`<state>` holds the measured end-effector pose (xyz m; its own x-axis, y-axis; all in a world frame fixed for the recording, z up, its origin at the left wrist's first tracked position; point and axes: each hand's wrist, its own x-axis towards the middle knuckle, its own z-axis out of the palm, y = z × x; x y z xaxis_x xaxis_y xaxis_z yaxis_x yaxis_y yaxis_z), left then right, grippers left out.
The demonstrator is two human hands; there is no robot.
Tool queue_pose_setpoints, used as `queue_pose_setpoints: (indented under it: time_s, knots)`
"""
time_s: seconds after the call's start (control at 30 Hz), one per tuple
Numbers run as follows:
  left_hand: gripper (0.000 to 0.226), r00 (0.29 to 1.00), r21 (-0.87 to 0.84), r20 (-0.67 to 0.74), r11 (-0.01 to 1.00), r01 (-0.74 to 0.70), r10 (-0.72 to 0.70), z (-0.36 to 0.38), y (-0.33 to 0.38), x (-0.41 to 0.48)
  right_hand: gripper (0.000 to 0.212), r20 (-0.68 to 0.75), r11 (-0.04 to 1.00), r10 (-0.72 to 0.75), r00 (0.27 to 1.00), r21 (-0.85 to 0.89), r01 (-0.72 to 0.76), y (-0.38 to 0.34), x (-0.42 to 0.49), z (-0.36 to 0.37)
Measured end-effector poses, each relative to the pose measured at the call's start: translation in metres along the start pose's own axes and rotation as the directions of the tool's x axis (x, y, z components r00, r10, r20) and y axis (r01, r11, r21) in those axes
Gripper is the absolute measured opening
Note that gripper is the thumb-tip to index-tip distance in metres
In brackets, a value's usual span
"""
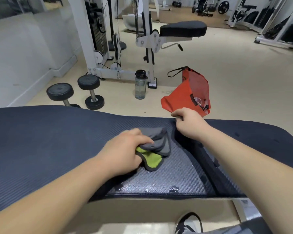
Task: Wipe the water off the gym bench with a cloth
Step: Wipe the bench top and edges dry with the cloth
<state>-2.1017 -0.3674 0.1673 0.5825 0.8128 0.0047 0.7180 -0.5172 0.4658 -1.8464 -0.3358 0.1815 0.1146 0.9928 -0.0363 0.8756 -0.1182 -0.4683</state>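
While water (173, 190) beads along the near edge of the gym bench (41, 132), I note my left hand (125, 149) clutching the cloth (159, 144) mid-pad, just beyond it. I judge the cloth soft, light and limp, best held bunched. My right hand (189, 124) clasps the far edge. There is open pad to the left, and the pad gap (201, 157) on the right may snag.

One cloth (157, 142), bottle (140, 86), bag (191, 92); two dumbbells (60, 91) (91, 93)

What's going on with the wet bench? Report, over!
Left hand grips cloth on bench. Right hand holds far edge. Water beads along near edge. Nothing in the way.
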Motion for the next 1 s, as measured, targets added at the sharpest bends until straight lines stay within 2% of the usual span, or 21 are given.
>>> queue_pose_setpoints:
  time_s: [0.03,0.1,0.17,0.2,0.23,0.3,0.33,0.37,0.43,0.53,0.63,0.67,0.73,0.8,0.87,0.93,1.0]
  knots:
    - [0.057,0.993,0.032,-0.083,0.995,0.090,-0.087,-0.006,-0.014,0.001,0.040,-0.001,1.000,-0.023,1.000,-0.021,0.023,-0.004,-0.005,0.001]
    - [0.056,0.935,0.099,-0.210,0.945,0.310,-0.285,-0.014,-0.033,0.000,0.038,0.033,0.993,-0.101,0.994,-0.060,0.103,-0.017,-0.015,0.004]
    - [0.053,0.870,0.107,-0.256,0.882,0.459,-0.422,-0.011,-0.027,-0.004,0.036,0.103,0.977,-0.195,0.975,-0.065,0.203,-0.031,-0.022,0.010]
    - [0.050,0.870,0.101,-0.246,0.881,0.462,-0.428,-0.008,-0.016,-0.008,0.035,0.137,0.969,-0.230,0.964,-0.061,0.240,-0.038,-0.023,0.013]
    - [0.049,0.900,0.094,-0.213,0.909,0.407,-0.381,-0.003,-0.005,-0.013,0.035,0.164,0.963,-0.250,0.954,-0.057,0.263,-0.043,-0.025,0.016]
    - [0.053,0.973,0.081,-0.103,0.973,0.215,-0.206,0.005,0.010,-0.023,0.034,0.193,0.961,-0.254,0.948,-0.059,0.269,-0.051,-0.025,0.019]
    - [0.056,0.987,0.076,-0.056,0.985,0.155,-0.151,0.005,0.010,-0.025,0.034,0.198,0.963,-0.245,0.949,-0.066,0.263,-0.053,-0.025,0.019]
    - [0.058,0.987,0.066,-0.040,0.985,0.156,-0.154,0.001,0.007,-0.025,0.034,0.204,0.965,-0.232,0.951,-0.072,0.251,-0.055,-0.024,0.018]
    - [0.056,0.963,0.085,-0.090,0.961,0.263,-0.256,-0.009,-0.007,-0.023,0.035,0.215,0.975,-0.191,0.958,-0.070,0.210,-0.061,-0.023,0.015]
    - [0.044,0.890,0.196,-0.189,0.872,0.449,-0.416,-0.025,-0.029,-0.029,0.034,0.222,0.982,-0.157,0.962,-0.065,0.175,-0.073,-0.022,0.014]
    - [0.039,0.829,0.235,-0.163,0.795,0.559,-0.535,-0.031,-0.028,-0.046,0.032,0.317,0.968,-0.172,0.933,-0.121,0.219,-0.081,-0.025,0.025]
    - [0.037,0.833,0.260,-0.134,0.792,0.552,-0.537,-0.028,-0.018,-0.054,0.033,0.345,0.955,-0.182,0.921,-0.161,0.249,-0.082,-0.026,0.030]
    - [0.035,0.885,0.295,-0.064,0.838,0.459,-0.462,-0.017,0.010,-0.074,0.036,0.349,0.921,-0.207,0.914,-0.245,0.302,-0.083,-0.027,0.036]
    - [0.039,0.959,0.295,0.027,0.919,0.262,-0.282,-0.005,0.032,-0.097,0.037,0.324,0.905,-0.231,0.917,-0.274,0.325,-0.081,-0.027,0.036]
    - [0.045,0.986,0.280,0.071,0.951,0.128,-0.154,-0.001,0.036,-0.111,0.038,0.314,0.905,-0.247,0.917,-0.264,0.334,-0.079,-0.026,0.037]
    - [0.052,0.986,0.281,0.031,0.948,0.147,-0.162,-0.004,0.018,-0.109,0.040,0.300,0.907,-0.259,0.918,-0.252,0.338,-0.076,-0.027,0.038]
    - [0.053,0.961,0.275,-0.041,0.921,0.275,-0.275,-0.013,-0.007,-0.103,0.040,0.282,0.909,-0.270,0.921,-0.243,0.340,-0.074,-0.029,0.039]
